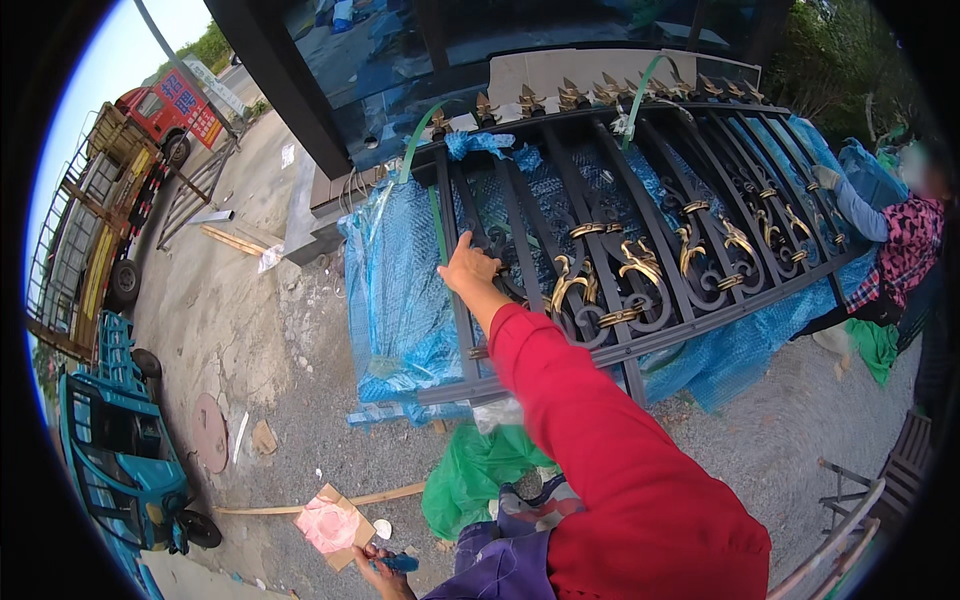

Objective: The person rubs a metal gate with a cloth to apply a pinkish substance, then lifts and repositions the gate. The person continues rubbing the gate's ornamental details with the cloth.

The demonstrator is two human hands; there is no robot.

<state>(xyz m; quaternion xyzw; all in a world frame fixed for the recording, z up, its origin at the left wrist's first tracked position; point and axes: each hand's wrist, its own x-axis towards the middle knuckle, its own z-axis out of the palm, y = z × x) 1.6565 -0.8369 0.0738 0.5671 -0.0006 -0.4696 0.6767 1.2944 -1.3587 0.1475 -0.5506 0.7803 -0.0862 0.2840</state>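
Observation:
A black iron gate panel (pixel 640 215) with gold ornaments leans tilted against a dark building, partly wrapped in blue plastic film (pixel 400 290). Green straps (pixel 415 140) hang over its top edge. My right hand (pixel 468 265), on a red-sleeved arm, reaches forward and closes on a vertical black bar near the panel's left side, beside a green strap. My left hand (pixel 380 572) is low at the bottom edge and holds a small blue object (pixel 402 563); what it is cannot be told. At the right, another person's gloved hand (pixel 825 178) rests on the gate.
The other person in a pink patterned top (pixel 905 245) stands at the gate's right end. On the gravel lie a green plastic bag (pixel 470 475), a cardboard piece (pixel 335 522), wooden slats (pixel 235 240) and a round cover (pixel 210 432). A blue three-wheeler (pixel 120 450) and a red truck (pixel 165 110) stand left.

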